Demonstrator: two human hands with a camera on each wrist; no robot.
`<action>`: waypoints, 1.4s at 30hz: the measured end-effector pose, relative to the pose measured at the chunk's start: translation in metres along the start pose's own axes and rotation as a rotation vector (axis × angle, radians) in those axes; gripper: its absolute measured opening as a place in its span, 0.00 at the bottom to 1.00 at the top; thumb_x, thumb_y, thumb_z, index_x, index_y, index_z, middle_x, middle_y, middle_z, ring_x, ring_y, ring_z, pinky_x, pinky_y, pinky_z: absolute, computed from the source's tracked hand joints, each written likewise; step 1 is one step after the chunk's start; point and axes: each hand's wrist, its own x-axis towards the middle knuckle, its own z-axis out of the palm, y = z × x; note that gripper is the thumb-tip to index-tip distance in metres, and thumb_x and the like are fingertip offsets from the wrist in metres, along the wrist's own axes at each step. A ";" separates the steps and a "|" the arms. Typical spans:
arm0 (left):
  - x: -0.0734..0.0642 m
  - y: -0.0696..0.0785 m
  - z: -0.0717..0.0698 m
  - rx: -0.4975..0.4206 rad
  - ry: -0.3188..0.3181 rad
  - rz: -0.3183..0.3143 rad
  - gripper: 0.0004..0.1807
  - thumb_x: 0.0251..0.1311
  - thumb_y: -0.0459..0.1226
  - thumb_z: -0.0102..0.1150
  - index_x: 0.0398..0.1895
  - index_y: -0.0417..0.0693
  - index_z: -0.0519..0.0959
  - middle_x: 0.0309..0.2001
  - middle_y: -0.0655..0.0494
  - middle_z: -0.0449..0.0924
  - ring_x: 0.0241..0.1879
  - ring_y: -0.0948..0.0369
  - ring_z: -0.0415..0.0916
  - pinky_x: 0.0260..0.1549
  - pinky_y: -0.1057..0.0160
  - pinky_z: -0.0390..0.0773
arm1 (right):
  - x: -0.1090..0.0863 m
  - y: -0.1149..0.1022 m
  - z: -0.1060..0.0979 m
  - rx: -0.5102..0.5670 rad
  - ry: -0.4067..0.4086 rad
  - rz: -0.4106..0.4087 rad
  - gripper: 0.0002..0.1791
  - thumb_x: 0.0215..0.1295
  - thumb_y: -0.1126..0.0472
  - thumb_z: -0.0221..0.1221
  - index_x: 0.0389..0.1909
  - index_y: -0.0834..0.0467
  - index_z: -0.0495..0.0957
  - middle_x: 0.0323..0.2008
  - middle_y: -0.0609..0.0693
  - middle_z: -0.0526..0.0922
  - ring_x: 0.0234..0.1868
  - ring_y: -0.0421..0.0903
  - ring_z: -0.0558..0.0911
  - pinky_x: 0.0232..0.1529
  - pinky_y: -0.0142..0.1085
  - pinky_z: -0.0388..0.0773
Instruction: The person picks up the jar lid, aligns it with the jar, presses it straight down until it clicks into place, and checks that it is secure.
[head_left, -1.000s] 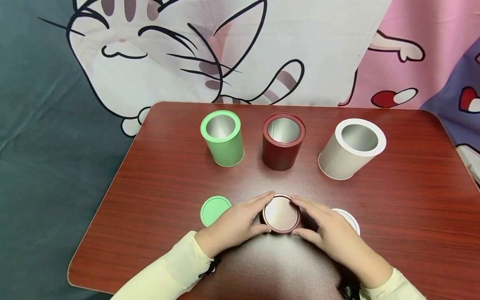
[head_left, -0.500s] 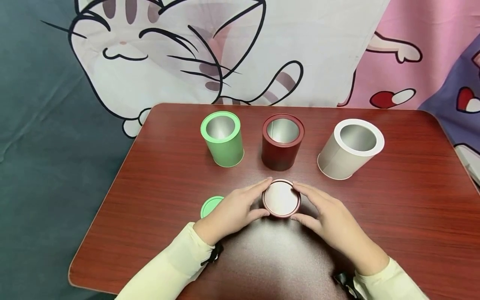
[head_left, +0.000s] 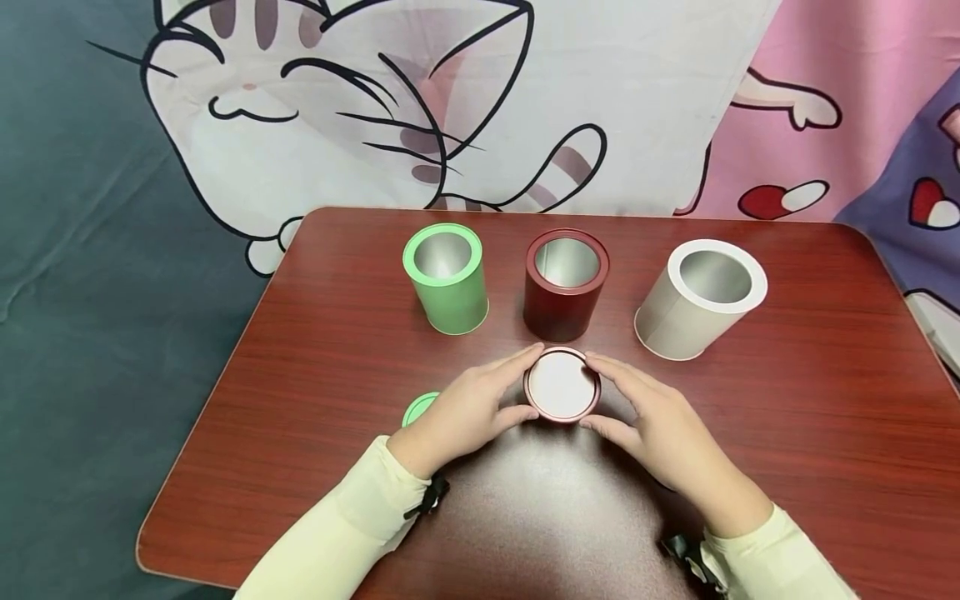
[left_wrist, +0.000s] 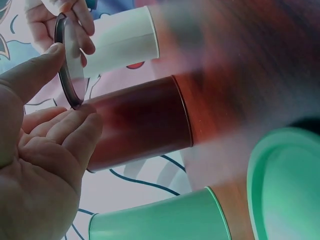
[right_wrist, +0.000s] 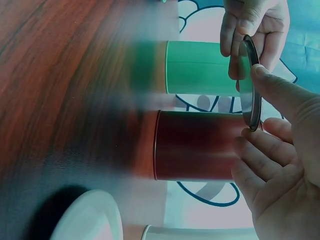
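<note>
Both hands hold a dark red lid (head_left: 562, 386) by its rim, its silver side up, a little above the table and just in front of the open dark red tin (head_left: 565, 283). My left hand (head_left: 527, 382) pinches the lid's left edge with thumb and fingers, and my right hand (head_left: 594, 390) pinches the right edge. In the left wrist view the lid (left_wrist: 67, 65) shows edge-on beside the red tin (left_wrist: 140, 125). The right wrist view shows the lid (right_wrist: 250, 82) level with the top of the red tin (right_wrist: 195, 145).
An open green tin (head_left: 446, 279) stands left of the red one and an open white tin (head_left: 701, 300) right of it. A green lid (head_left: 418, 407) peeks out by my left wrist. A white lid (right_wrist: 90, 215) lies under my right arm. All rest on a reddish-brown table (head_left: 825, 400).
Both hands have carried the red lid away from me toward the red tin. My right hand now hides the white lid in the head view, and my left covers more of the green lid.
</note>
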 end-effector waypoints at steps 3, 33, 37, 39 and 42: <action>0.001 -0.001 -0.001 0.002 0.002 -0.008 0.40 0.59 0.40 0.71 0.73 0.41 0.66 0.68 0.48 0.72 0.66 0.57 0.72 0.63 0.59 0.73 | 0.002 0.000 -0.001 -0.008 -0.002 0.012 0.42 0.45 0.59 0.78 0.65 0.58 0.75 0.59 0.50 0.82 0.57 0.50 0.82 0.63 0.24 0.66; 0.014 0.000 -0.011 0.054 0.177 0.054 0.35 0.57 0.37 0.73 0.68 0.38 0.73 0.62 0.46 0.79 0.60 0.55 0.78 0.58 0.60 0.78 | 0.018 -0.001 -0.010 -0.033 0.082 0.073 0.41 0.43 0.60 0.80 0.63 0.57 0.77 0.55 0.51 0.84 0.54 0.51 0.84 0.53 0.43 0.76; 0.016 0.000 -0.013 0.061 0.176 0.067 0.35 0.57 0.38 0.73 0.68 0.38 0.73 0.62 0.45 0.79 0.60 0.55 0.78 0.58 0.60 0.77 | 0.019 -0.001 -0.011 -0.033 0.086 0.086 0.41 0.43 0.60 0.80 0.63 0.57 0.77 0.55 0.51 0.84 0.53 0.51 0.84 0.52 0.44 0.76; 0.017 0.000 -0.014 0.060 0.173 0.070 0.36 0.57 0.39 0.73 0.68 0.38 0.73 0.62 0.45 0.78 0.60 0.55 0.78 0.58 0.60 0.77 | 0.020 -0.002 -0.012 -0.035 0.089 0.086 0.41 0.43 0.61 0.80 0.63 0.57 0.77 0.55 0.51 0.84 0.53 0.50 0.84 0.53 0.44 0.76; 0.018 0.001 -0.015 0.056 0.179 0.070 0.36 0.56 0.40 0.74 0.67 0.38 0.73 0.62 0.45 0.78 0.61 0.55 0.78 0.59 0.61 0.77 | 0.021 -0.002 -0.012 -0.033 0.089 0.080 0.41 0.43 0.60 0.80 0.63 0.57 0.77 0.54 0.51 0.85 0.53 0.50 0.84 0.53 0.43 0.76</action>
